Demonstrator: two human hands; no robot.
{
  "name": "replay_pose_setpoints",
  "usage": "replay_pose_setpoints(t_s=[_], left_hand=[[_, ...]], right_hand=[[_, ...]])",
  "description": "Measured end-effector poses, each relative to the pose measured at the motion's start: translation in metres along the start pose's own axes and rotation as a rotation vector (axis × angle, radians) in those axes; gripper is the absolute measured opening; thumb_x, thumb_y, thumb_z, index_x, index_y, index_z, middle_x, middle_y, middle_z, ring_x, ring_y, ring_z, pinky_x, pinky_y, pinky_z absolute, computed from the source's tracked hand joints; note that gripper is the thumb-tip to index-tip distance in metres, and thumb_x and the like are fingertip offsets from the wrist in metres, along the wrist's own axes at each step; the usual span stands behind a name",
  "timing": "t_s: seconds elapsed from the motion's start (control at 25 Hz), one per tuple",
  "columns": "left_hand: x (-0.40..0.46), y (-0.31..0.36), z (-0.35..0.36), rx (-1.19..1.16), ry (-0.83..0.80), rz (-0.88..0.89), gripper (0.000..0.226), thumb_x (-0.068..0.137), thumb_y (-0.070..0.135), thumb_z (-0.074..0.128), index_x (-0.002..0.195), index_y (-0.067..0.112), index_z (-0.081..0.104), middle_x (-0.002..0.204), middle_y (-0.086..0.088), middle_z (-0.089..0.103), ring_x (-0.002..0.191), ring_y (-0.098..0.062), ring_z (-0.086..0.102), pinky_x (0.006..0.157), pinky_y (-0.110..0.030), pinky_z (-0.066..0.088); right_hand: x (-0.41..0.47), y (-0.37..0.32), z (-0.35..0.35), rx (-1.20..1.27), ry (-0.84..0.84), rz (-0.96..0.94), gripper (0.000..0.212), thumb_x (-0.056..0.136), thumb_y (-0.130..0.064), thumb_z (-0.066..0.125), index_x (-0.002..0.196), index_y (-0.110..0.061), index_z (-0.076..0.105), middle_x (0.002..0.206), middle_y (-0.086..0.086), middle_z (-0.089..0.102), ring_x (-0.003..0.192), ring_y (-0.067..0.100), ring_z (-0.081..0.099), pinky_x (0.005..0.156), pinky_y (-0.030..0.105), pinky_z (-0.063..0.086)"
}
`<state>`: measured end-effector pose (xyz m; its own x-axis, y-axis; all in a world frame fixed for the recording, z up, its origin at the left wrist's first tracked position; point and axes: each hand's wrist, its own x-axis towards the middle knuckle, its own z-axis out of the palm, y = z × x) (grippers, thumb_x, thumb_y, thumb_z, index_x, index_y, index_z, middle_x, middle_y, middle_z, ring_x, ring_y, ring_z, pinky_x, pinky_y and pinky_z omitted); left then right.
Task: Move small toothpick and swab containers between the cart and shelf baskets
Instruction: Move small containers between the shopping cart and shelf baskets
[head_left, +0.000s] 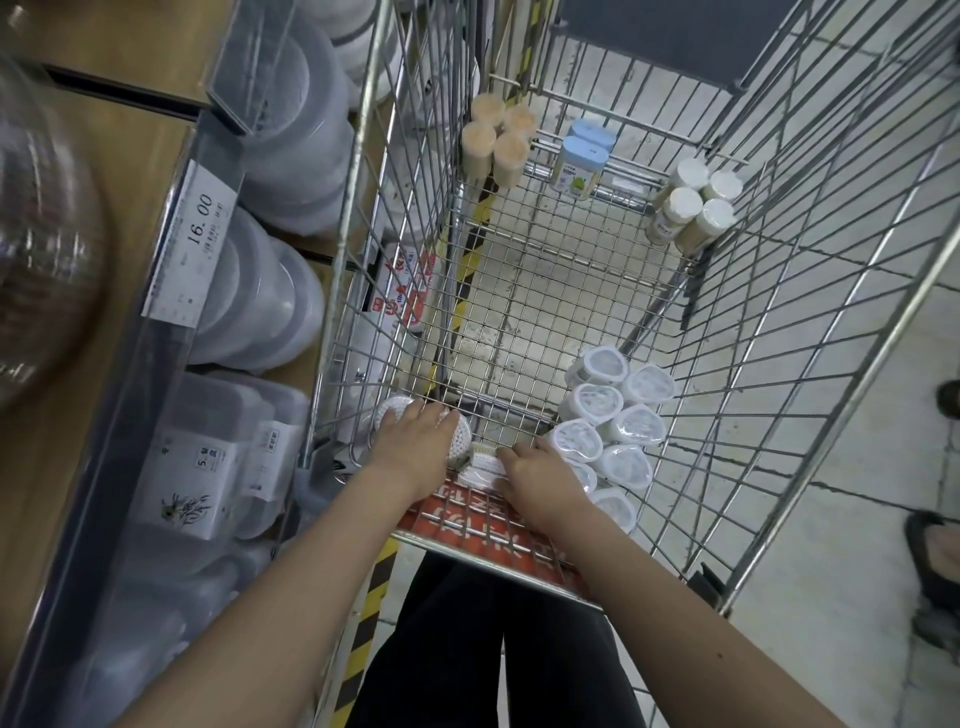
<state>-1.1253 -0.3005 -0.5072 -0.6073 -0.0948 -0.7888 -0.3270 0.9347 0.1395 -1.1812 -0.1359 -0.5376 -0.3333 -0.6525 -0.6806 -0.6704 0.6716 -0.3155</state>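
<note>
I look down into a wire shopping cart (779, 322). My left hand (415, 447) lies over round swab containers (460, 434) in the cart's near left corner, fingers curled on top of them. My right hand (540, 473) pinches a small flat white swab pack (480, 465) beside a cluster of several white-lidded round containers (613, 421). Orange-topped toothpick jars (496, 140) stand in the far left corner. Blue-lidded jars (584, 161) stand at the far middle, and white-capped toothpick jars (693, 208) at the far right.
A shelf (104, 322) on the left holds stacked clear plastic food boxes (270, 291) behind a price tag (195, 249) reading 16.00. Yellow-black floor tape (371, 613) runs beside the cart. Another person's shoe (932, 545) shows at the right edge.
</note>
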Motion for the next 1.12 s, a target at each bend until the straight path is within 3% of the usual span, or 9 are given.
replay_pose_setpoints(t_s=[0.36, 0.52, 0.64, 0.88, 1.12], left_hand=[[-0.009, -0.001, -0.006, -0.036, 0.095, -0.008, 0.061, 0.091, 0.011, 0.048, 0.148, 0.013, 0.025, 0.152, -0.01, 0.028, 0.14, -0.026, 0.023, 0.117, -0.044, 0.019], [-0.011, 0.0, -0.008, -0.049, 0.117, -0.014, 0.055, 0.092, 0.012, 0.047, 0.145, 0.012, 0.031, 0.149, -0.011, 0.032, 0.138, -0.026, 0.027, 0.114, -0.042, 0.023], [-0.011, 0.003, -0.01, -0.059, 0.134, -0.002, 0.049, 0.092, 0.012, 0.047, 0.14, 0.01, 0.038, 0.146, -0.01, 0.036, 0.136, -0.025, 0.03, 0.112, -0.041, 0.026], [-0.008, 0.003, -0.008, -0.066, 0.115, -0.002, 0.046, 0.092, 0.013, 0.048, 0.138, 0.01, 0.04, 0.145, -0.009, 0.037, 0.134, -0.026, 0.031, 0.111, -0.041, 0.029], [-0.006, 0.003, -0.007, -0.055, 0.105, -0.005, 0.046, 0.092, 0.012, 0.046, 0.138, 0.01, 0.04, 0.145, -0.009, 0.037, 0.134, -0.025, 0.031, 0.11, -0.04, 0.03]], right_hand=[[-0.01, -0.004, -0.015, 0.111, 0.097, 0.011, 0.043, 0.095, -0.014, 0.043, 0.137, -0.005, 0.039, 0.133, 0.014, 0.049, 0.122, 0.028, 0.044, 0.104, 0.034, 0.029], [-0.007, -0.004, -0.012, 0.105, 0.068, 0.029, 0.031, 0.094, -0.01, 0.043, 0.122, -0.006, 0.054, 0.114, 0.012, 0.06, 0.1, 0.031, 0.058, 0.079, 0.036, 0.047], [-0.007, -0.002, -0.008, 0.131, 0.05, 0.041, 0.031, 0.089, -0.004, 0.048, 0.118, -0.008, 0.059, 0.107, 0.01, 0.062, 0.093, 0.03, 0.062, 0.072, 0.036, 0.052], [-0.005, -0.001, -0.01, 0.018, 0.091, -0.03, 0.021, 0.085, 0.003, 0.049, 0.103, -0.001, 0.059, 0.101, 0.012, 0.06, 0.091, 0.031, 0.06, 0.063, 0.031, 0.035], [-0.002, -0.003, -0.006, 0.037, 0.144, -0.044, 0.024, 0.082, 0.007, 0.049, 0.104, 0.0, 0.058, 0.101, 0.016, 0.059, 0.09, 0.033, 0.06, 0.062, 0.032, 0.034]])
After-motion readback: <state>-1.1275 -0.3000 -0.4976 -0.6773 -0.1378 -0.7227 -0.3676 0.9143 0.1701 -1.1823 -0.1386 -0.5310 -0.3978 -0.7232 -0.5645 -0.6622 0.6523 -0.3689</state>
